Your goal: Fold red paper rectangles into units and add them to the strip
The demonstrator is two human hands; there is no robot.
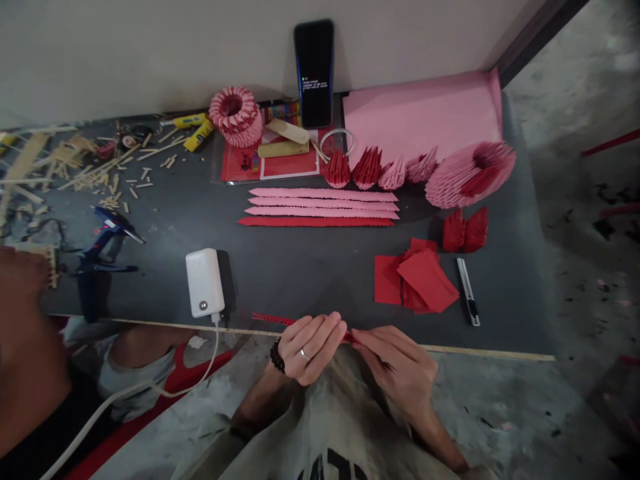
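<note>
My left hand (313, 348), with a ring and a dark bead bracelet, is closed around a red folded paper strip (273, 319). The strip's forked left end pokes out past that hand, over the table's front edge. My right hand (397, 365) pinches the strip's other end between thumb and fingers, which hide most of it. Beyond my hands lie three pink zigzag-edged paper strips (323, 204) and a similar red strip (316, 222), side by side. Flat red paper rectangles (430, 280) are piled to the right.
A white power bank (205, 283) with a cable stands left, near a blue glue gun (107, 233) and another person's arm (30, 347). Right lies a box cutter (468, 291). Folded paper pieces (470, 177) and a phone (315, 73) are at the back.
</note>
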